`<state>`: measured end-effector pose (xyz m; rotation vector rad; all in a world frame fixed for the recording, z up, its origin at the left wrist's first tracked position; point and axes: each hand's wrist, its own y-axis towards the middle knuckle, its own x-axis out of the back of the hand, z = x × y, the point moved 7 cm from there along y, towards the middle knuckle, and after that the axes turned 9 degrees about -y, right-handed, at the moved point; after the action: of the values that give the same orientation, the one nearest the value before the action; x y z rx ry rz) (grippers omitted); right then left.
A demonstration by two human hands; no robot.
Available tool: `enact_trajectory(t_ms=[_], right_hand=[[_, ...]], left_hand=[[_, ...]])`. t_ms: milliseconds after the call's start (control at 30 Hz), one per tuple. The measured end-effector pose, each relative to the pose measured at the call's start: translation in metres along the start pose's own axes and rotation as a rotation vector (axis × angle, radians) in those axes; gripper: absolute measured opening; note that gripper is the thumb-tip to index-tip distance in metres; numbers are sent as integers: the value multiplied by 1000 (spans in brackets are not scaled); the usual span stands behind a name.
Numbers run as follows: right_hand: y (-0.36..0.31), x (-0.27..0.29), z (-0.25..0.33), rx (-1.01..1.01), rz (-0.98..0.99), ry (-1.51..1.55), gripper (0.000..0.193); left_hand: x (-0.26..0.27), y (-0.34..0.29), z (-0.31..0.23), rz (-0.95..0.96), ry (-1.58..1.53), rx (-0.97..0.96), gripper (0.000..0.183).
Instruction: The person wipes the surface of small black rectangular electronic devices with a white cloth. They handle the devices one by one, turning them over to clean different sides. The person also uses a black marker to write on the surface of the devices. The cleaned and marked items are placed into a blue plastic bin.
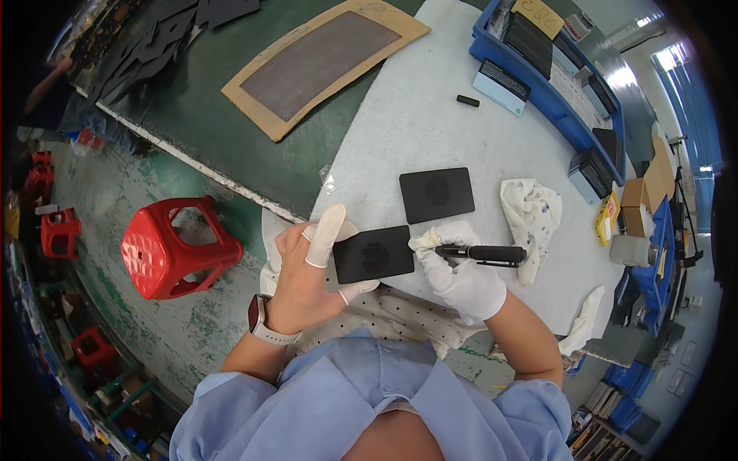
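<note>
My left hand (307, 265), with white finger cots on some fingers and a watch at the wrist, grips a flat black rectangular plate (374, 255) by its left end. A faint round mark shows on the plate's face. At its right edge is my right hand (460, 273) in a white glove, closed around a black marker pen (492, 253) that points to the right. The gloved fingertips meet or nearly touch the plate's corner. Just beyond lies a second, similar black plate (437, 195) on the pale table cover (384, 138).
A crumpled spotted cloth (530, 219) lies right of my right hand. Farther off are a small black cap (467, 101), a box (501, 86) and a blue bin (553, 107). A cardboard-edged dark sheet (323, 65) rests on the green table. A red stool (177, 246) stands left.
</note>
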<state>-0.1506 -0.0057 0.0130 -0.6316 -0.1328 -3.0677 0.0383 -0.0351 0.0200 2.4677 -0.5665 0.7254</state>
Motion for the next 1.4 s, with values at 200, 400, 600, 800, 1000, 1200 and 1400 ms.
enact_trajectory(t_ms=[200, 400, 600, 800, 1000, 1200, 1400], right_hand=[[0, 0, 3, 7, 21, -43, 14], [-1, 2, -1, -35, 11, 0, 13], [-1, 1, 0, -37, 8, 16, 13], [0, 0, -1, -35, 27, -92, 13], [-2, 3, -2, -47, -9, -6, 14], [-1, 2, 0, 3, -16, -8, 13], [0, -1, 1, 7, -14, -51, 13]], left_hand=[[1, 1, -2, -8, 16, -13, 106], [0, 0, -1, 5, 8, 2, 107], [0, 1, -1, 2, -1, -7, 106], [-1, -1, 0, 3, 5, -4, 106], [0, 0, -1, -4, 5, -7, 105], [0, 0, -1, -2, 8, -10, 106], [0, 0, -2, -3, 15, -8, 105]])
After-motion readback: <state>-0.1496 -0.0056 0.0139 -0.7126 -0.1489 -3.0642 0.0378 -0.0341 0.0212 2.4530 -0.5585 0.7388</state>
